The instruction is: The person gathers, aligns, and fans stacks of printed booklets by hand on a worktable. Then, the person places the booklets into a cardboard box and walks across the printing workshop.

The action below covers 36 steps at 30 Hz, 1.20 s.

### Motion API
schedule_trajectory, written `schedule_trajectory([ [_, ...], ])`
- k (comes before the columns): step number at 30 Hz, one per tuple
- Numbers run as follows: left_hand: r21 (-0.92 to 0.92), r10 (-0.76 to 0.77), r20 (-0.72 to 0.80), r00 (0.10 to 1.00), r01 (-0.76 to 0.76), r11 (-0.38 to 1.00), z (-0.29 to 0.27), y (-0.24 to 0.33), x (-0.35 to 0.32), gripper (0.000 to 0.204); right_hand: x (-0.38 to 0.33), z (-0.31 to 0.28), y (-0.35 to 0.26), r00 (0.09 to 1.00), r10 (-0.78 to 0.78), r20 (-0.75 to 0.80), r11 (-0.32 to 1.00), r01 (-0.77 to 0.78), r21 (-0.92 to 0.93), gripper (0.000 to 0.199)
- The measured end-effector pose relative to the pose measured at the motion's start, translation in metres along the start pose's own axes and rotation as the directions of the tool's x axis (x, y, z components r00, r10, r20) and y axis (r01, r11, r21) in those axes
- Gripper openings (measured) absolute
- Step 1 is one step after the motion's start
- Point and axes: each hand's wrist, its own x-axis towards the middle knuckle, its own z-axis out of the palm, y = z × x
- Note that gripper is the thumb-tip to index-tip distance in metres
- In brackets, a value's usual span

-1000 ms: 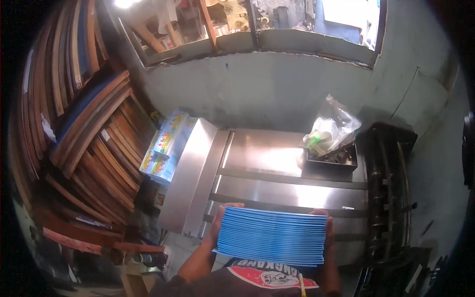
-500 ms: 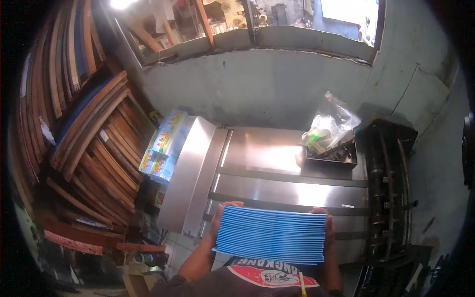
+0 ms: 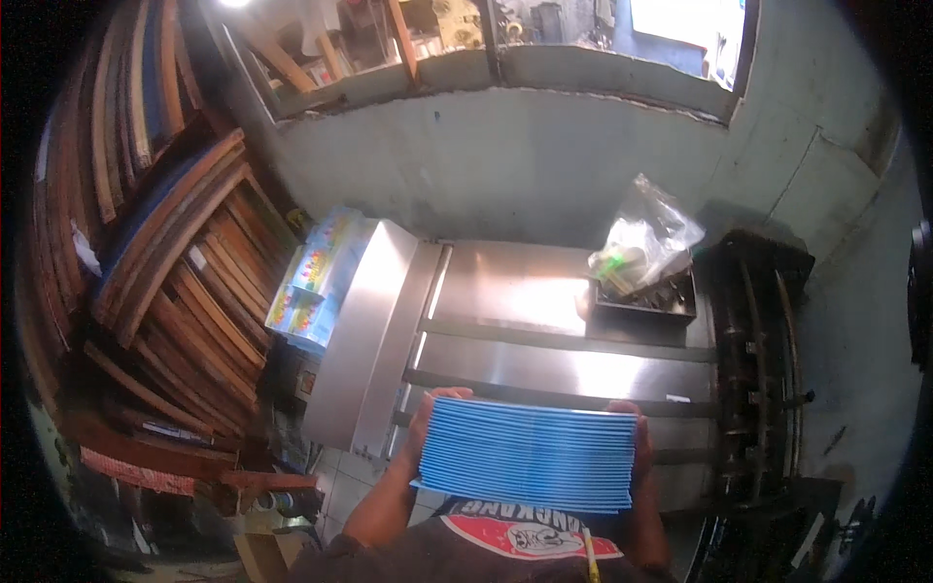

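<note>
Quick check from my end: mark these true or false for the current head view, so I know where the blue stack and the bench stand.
1. Both hands hold the blue stack. True: left hand and right hand clasp its ends.
2. The stack lies on the metal bench. False: it is held above the near edge.
3. A clear plastic bag sits at the bench's far right. True.
4. Wooden frames are stacked on the right. False: on the left.

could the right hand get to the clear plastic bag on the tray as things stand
Probably not right away: the right hand grips one end of the blue stack, with the left hand on the other. The steel table between it and the plastic bag looks bare.
</note>
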Motion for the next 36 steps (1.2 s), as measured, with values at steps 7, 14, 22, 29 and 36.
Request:
schedule_trajectory([
  [7,0.034,0.085,0.024,0.996,-0.086,0.996,-0.006,0.01,-0.015,0.081,-0.007,0.003,-0.001,1.0,-0.003,0.011,0.981,0.005,-0.194,0.097],
  [14,-0.115,0.066,0.089,0.994,-0.056,0.992,-0.003,-0.004,-0.027,0.092,-0.042,0.015,0.003,0.999,0.015,-0.043,0.987,-0.022,-0.159,0.097],
  [22,0.015,-0.003,0.139,0.99,0.001,1.0,-0.012,0.006,-0.005,0.076,-0.019,-0.003,-0.001,0.983,0.154,-0.096,0.966,-0.171,-0.195,0.093],
  [29,0.011,-0.1,0.113,0.989,0.1,0.995,-0.015,0.018,0.011,0.035,0.004,0.003,-0.017,0.98,0.15,-0.13,0.97,-0.171,-0.172,0.042],
  [36,0.163,-0.103,0.053,0.993,0.093,0.982,-0.014,0.034,0.013,0.024,0.009,0.004,-0.03,0.984,0.166,-0.062,0.954,-0.177,-0.244,0.029],
])
